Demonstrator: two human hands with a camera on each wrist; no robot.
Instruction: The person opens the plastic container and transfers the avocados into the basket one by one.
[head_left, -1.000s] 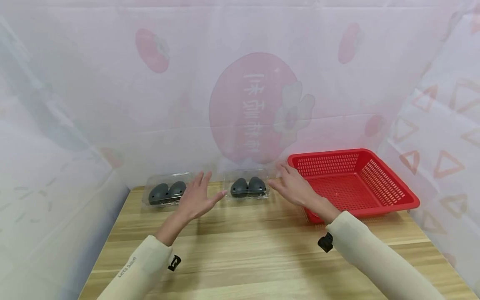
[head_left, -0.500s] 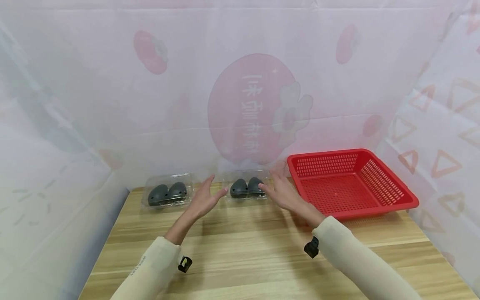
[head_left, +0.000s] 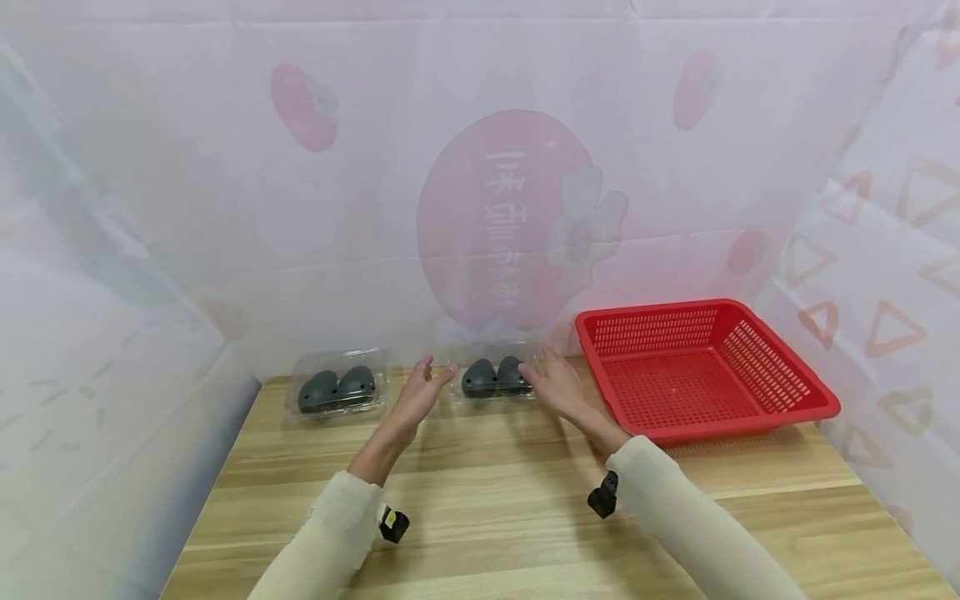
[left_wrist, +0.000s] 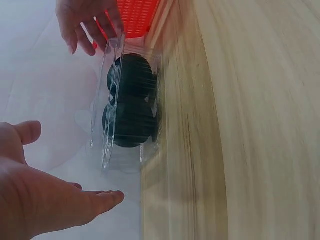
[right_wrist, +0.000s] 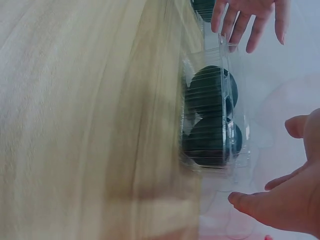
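A clear plastic clamshell box (head_left: 458,392) with two dark, avocado-like things (head_left: 478,378) inside stands at the table's back, against the backdrop. My left hand (head_left: 417,398) is at its left end, fingers and thumb spread. On the other side my right hand (head_left: 558,390) has its fingers extended, its thumb overlapping the box's right end in the head view. Both wrist views show the hands flanking the box (left_wrist: 131,159): a gap separates the left hand (left_wrist: 47,197) from it, and likewise the right hand (right_wrist: 285,200). Neither holds anything.
A second clear clamshell box (head_left: 378,367) holding two similar dark things (head_left: 337,388) sits to the left. At the right is a red perforated plastic basket (head_left: 705,432). The wooden table (head_left: 495,517) meets a printed cloth backdrop (head_left: 360,200) behind and at both sides.
Both hands have moved inward toward the middle box, the left going right and the right going left. The left hand no longer covers part of the left box's edge. The boxes and basket stay put.
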